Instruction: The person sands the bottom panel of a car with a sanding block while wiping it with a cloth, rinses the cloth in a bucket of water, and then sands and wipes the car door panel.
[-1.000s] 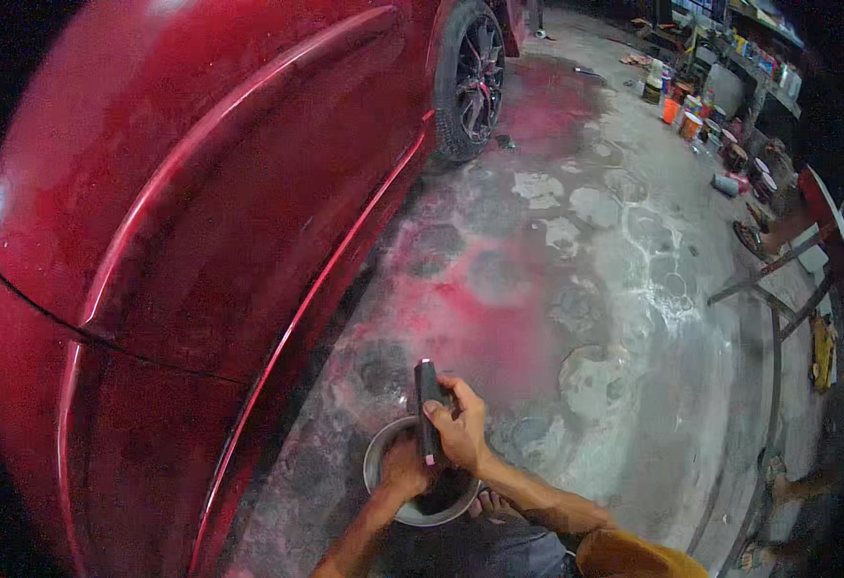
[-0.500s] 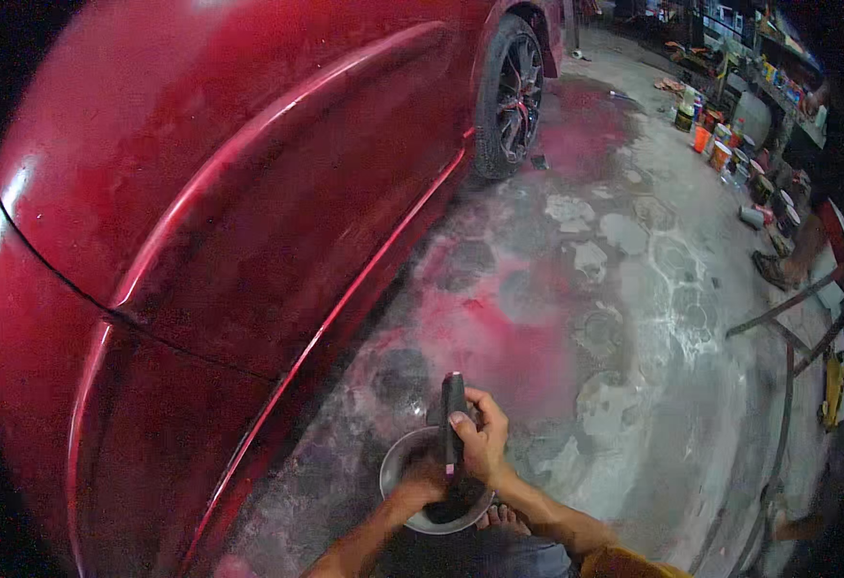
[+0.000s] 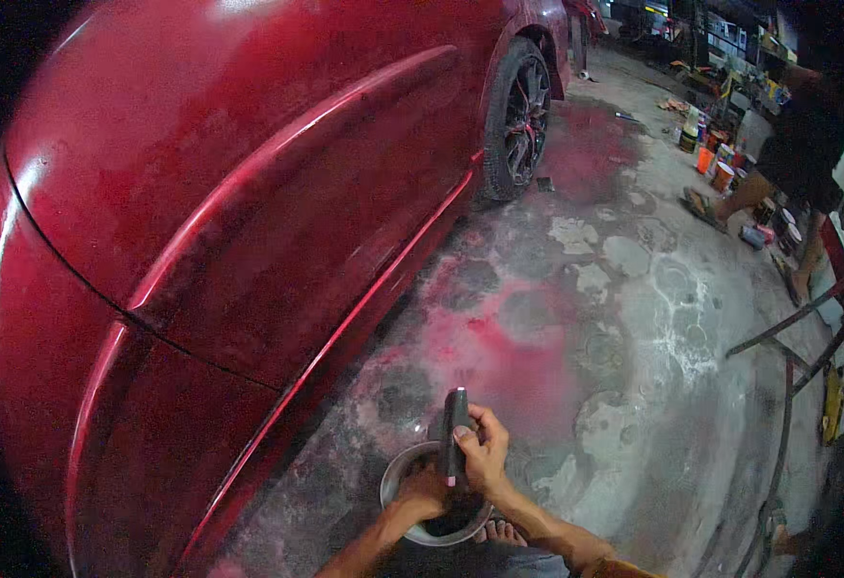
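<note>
My right hand [image 3: 482, 448] grips an upright dark, narrow block [image 3: 459, 424] with a small pink patch at its lower end, thumb laid across its side. Below and behind it, my left hand [image 3: 422, 491] reaches down into a round metal bowl [image 3: 399, 462] with a dark inside, its fingers hidden there. The bowl is low by my bare foot [image 3: 501, 532], left of the block's lower end and under both hands. To the left rises the red side panel of a car [image 3: 200, 318], with a raised ridge and a dark seam.
The car's wheel [image 3: 523, 125] stands beyond on the stained concrete floor [image 3: 624, 405]. Paint cans [image 3: 724, 175] and clutter line the right wall. A co-worker's legs and sandalled foot [image 3: 706, 207] are at the upper right, beside a metal frame [image 3: 788, 313] on the right.
The co-worker has stepped in from the right toward the cans. The view has shifted, so car and floor sit further right and down. My hands stay at the bowl, block still gripped.
</note>
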A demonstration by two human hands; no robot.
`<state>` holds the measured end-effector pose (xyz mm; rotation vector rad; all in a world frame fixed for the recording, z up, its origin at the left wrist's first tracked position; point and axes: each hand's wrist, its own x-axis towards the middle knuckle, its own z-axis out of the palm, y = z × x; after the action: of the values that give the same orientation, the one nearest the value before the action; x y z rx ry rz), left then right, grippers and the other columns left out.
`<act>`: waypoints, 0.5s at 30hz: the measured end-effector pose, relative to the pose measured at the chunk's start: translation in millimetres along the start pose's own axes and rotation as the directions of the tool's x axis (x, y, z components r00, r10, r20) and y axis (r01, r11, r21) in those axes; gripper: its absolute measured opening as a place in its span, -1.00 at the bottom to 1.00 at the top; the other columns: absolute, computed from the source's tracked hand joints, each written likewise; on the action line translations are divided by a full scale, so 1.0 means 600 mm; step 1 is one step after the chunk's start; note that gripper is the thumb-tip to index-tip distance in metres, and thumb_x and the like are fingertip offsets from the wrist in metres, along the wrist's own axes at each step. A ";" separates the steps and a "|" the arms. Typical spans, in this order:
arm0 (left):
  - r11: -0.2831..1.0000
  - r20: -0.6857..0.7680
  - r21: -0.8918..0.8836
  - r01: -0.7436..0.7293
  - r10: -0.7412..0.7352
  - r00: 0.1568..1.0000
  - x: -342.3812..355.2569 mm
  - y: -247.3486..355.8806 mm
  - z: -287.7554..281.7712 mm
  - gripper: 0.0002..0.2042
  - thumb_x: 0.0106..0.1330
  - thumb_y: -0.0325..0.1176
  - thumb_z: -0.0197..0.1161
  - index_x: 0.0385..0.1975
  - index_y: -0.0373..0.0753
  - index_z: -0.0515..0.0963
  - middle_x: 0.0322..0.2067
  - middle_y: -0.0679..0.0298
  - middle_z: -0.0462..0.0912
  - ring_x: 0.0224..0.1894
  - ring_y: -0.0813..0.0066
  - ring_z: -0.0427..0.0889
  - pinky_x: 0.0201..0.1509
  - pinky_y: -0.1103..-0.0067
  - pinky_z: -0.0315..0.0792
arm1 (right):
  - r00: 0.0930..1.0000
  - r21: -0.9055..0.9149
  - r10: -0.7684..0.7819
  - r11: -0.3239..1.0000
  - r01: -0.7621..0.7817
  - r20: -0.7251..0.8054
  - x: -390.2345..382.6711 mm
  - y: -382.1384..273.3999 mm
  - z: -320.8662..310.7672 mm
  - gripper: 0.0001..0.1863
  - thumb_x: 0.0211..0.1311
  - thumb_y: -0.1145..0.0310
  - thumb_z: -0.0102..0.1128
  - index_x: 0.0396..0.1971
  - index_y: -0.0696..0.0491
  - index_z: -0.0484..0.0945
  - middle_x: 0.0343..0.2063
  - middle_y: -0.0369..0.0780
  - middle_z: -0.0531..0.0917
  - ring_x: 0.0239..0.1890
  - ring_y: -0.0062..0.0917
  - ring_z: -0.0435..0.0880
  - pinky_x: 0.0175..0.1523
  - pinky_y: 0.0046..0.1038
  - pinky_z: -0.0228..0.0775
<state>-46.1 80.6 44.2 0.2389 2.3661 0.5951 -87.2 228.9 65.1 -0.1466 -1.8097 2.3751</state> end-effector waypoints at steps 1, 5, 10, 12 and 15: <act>0.995 -0.132 -0.046 -0.084 0.078 0.988 -0.002 0.003 -0.001 -0.51 0.28 -0.22 0.28 0.18 -0.30 0.48 0.15 -0.16 0.52 0.20 -0.15 0.53 0.28 0.16 0.42 | 1.000 -0.009 -0.016 1.000 0.016 0.000 0.000 0.001 0.000 -0.62 0.21 0.35 0.31 -0.01 0.21 0.57 -0.31 -0.33 0.63 -0.28 -0.68 0.53 -0.17 -0.54 0.40; 0.985 -0.117 -0.129 -0.117 0.102 0.988 -0.001 0.003 0.001 -0.49 0.26 -0.19 0.35 0.16 -0.29 0.48 0.06 -0.06 0.63 0.18 -0.05 0.57 0.29 0.19 0.40 | 0.998 0.000 -0.060 0.998 0.060 0.015 0.000 0.001 -0.001 -0.60 0.23 0.35 0.31 0.02 0.22 0.57 -0.31 -0.34 0.63 -0.28 -0.70 0.51 -0.17 -0.56 0.39; 0.952 -0.194 -0.263 -0.157 0.107 0.975 -0.008 0.015 -0.006 -0.43 0.27 0.01 0.30 0.13 -0.30 0.49 0.00 -0.16 0.64 0.09 -0.16 0.61 0.14 0.18 0.49 | 0.998 0.063 -0.048 0.997 0.046 0.037 -0.003 -0.011 0.002 -0.59 0.27 0.36 0.26 0.06 0.25 0.54 -0.29 -0.31 0.64 -0.26 -0.67 0.54 -0.14 -0.54 0.42; 0.935 -0.222 -0.320 -0.151 0.081 0.972 -0.008 0.017 -0.007 -0.44 0.25 0.04 0.32 0.08 -0.28 0.52 -0.03 -0.16 0.65 0.07 -0.16 0.62 0.12 0.18 0.50 | 0.999 0.056 -0.026 0.998 0.024 0.034 -0.004 -0.018 0.003 -0.59 0.28 0.37 0.25 0.07 0.26 0.53 -0.28 -0.30 0.65 -0.25 -0.67 0.55 -0.13 -0.53 0.43; 0.966 -0.076 -0.255 -0.050 0.032 0.997 0.003 0.002 0.008 -0.43 0.24 0.11 0.32 0.05 -0.25 0.56 0.01 -0.14 0.63 0.03 -0.16 0.65 0.08 0.18 0.52 | 0.998 0.039 -0.038 0.999 0.036 0.046 -0.005 -0.025 0.004 -0.59 0.28 0.37 0.26 0.07 0.25 0.53 -0.27 -0.30 0.65 -0.24 -0.66 0.56 -0.11 -0.55 0.43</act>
<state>-44.0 84.0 40.4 0.1523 2.3256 0.9353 -83.7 229.8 80.3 -0.0532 -1.7693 2.4054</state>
